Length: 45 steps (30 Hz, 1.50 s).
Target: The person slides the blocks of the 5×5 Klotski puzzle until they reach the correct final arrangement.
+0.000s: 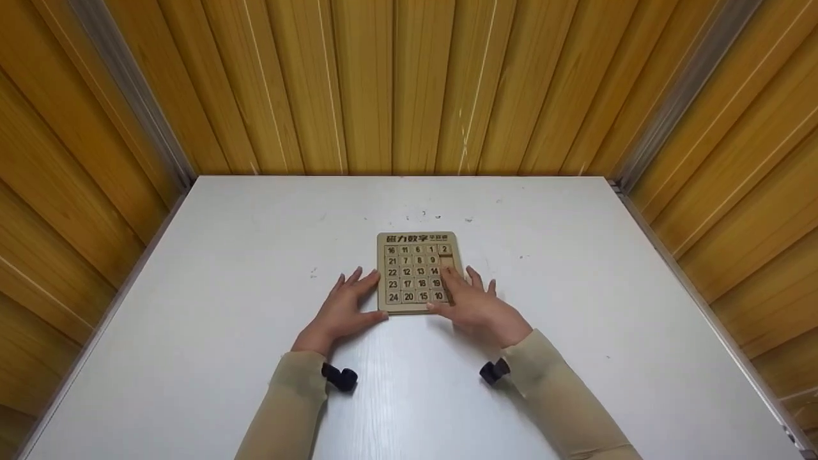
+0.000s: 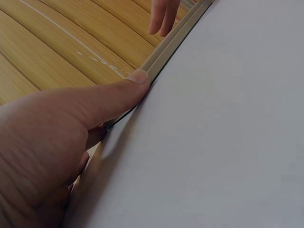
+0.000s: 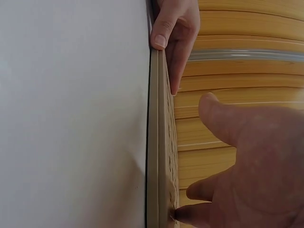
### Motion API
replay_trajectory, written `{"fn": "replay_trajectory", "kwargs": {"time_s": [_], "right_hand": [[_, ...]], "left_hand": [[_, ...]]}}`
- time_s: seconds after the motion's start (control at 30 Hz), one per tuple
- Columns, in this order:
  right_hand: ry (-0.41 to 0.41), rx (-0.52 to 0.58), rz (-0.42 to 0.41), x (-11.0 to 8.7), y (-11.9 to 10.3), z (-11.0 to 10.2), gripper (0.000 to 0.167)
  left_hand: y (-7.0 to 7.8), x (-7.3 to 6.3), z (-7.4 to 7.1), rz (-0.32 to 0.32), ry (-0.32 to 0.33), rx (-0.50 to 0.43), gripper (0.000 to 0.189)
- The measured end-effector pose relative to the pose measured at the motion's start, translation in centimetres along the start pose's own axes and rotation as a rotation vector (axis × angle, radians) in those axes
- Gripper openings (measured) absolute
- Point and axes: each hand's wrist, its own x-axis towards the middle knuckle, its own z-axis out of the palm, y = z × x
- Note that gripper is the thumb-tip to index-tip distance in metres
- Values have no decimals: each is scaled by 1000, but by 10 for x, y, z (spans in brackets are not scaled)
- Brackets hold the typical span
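Observation:
A wooden number slide puzzle (image 1: pixel 406 307) lies flat on the white table, its numbered tiles in rows below a printed heading. At its left side, my left hand (image 1: pixel 342 310) holds the frame, thumb on the near left corner and a finger along the left edge. In the left wrist view that thumb (image 2: pixel 114 95) presses the puzzle's side (image 2: pixel 173 45). My right hand (image 1: pixel 482 310) reaches over the right column, a fingertip touching a tile below the 2 tile (image 1: pixel 445 250); it hides several tiles. In the right wrist view, the right thumb (image 3: pixel 218 116) stands apart from the puzzle (image 3: pixel 154 142).
The white table (image 1: pixel 268 230) stretches around the puzzle, with small dark marks beyond it. Yellow wood-look panels (image 1: pixel 370 89) stand behind and at both sides. Each wrist carries a small black camera (image 1: pixel 342 379).

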Motion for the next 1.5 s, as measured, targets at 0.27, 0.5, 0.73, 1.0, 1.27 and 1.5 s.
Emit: {"fn": "replay_trajectory", "kwargs": {"time_s": [0.27, 0.5, 0.73, 1.0, 1.27, 1.5], "right_hand": [[6, -5, -8, 6, 1, -2, 94], [14, 0, 4, 19, 0, -3, 95], [43, -8, -7, 28, 4, 0, 96], [44, 17, -56, 11, 10, 3, 92], [7, -27, -94, -16, 13, 5, 90], [-14, -77, -89, -27, 16, 9, 89]], "left_hand": [[1, 0, -3, 27, -1, 6, 88], [-1, 0, -3, 29, -2, 20, 88], [0, 0, -2, 25, -1, 17, 87], [-1, 0, 1, 16, 0, 14, 89], [-2, 1, -2, 48, 8, 15, 89], [-3, 0, 0, 30, -10, 18, 90]]}}
